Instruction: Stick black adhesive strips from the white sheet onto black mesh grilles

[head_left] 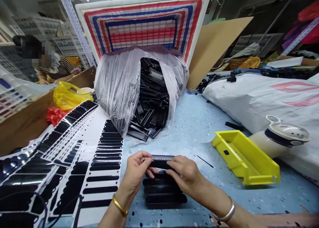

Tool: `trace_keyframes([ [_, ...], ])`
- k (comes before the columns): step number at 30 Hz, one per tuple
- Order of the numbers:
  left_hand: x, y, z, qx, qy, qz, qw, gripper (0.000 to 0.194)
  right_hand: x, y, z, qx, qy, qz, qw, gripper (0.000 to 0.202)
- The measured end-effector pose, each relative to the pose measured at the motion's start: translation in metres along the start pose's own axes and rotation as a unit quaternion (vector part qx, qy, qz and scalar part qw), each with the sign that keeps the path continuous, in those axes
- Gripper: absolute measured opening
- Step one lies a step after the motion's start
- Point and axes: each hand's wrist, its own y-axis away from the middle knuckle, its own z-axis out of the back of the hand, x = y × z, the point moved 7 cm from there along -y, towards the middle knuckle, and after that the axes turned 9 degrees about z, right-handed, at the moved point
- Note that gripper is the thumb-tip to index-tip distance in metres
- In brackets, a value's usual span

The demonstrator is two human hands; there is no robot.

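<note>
Both hands meet at the near middle of the table. My left hand pinches the left end of a black strip, and my right hand grips its right end. A patterned, mesh-like edge shows just behind the strip. Below the hands lie several black flat pieces in a row. To the left rests a white sheet with rows of black strip-shaped stickers. Behind the hands, a clear plastic bag lies open, full of black pieces.
A yellow tray and a white bottle stand at right, beside a large white sack. A striped basket leans behind the bag. A thin black stick lies right of my hands. Another person sits at far left.
</note>
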Motion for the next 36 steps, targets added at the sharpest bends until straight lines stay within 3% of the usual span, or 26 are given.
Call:
trace_keyframes([
  [3, 0.0, -0.007, 0.009, -0.022, -0.04, 0.002, 0.999, 0.049, -0.013, 0.0, 0.002, 0.01, -0.019, -0.011, 1.0, 0.018],
  [8, -0.013, -0.018, 0.047, -0.144, -0.133, -0.078, 0.978, 0.042, -0.058, 0.006, 0.024, 0.036, -0.039, -0.113, 0.992, 0.014],
  [10, -0.013, -0.025, 0.051, -0.139, -0.176, -0.1, 0.969, 0.036, -0.075, 0.011, 0.026, 0.046, -0.065, -0.161, 0.984, 0.014],
  [13, -0.003, -0.036, 0.046, -0.105, -0.258, -0.097, 0.956, 0.04, -0.086, 0.02, 0.01, 0.099, -0.084, -0.181, 0.975, 0.014],
  [16, 0.01, -0.044, 0.036, -0.069, -0.326, -0.076, 0.94, 0.046, -0.085, 0.024, -0.013, 0.154, -0.077, -0.156, 0.973, 0.016],
  [20, 0.009, -0.043, 0.029, -0.05, -0.372, -0.104, 0.921, 0.024, -0.077, 0.02, -0.031, 0.195, -0.078, -0.115, 0.971, 0.018],
  [24, 0.01, -0.038, 0.032, -0.022, -0.338, -0.064, 0.939, 0.02, -0.071, 0.015, -0.035, 0.209, -0.078, -0.093, 0.97, 0.016],
  [27, 0.013, -0.038, 0.04, -0.029, -0.295, -0.032, 0.955, 0.032, -0.067, 0.014, -0.035, 0.205, -0.077, -0.085, 0.972, 0.016],
  [36, 0.023, -0.042, 0.041, -0.011, -0.251, -0.014, 0.968, 0.031, -0.063, 0.01, -0.039, 0.186, -0.075, -0.066, 0.978, 0.02],
])
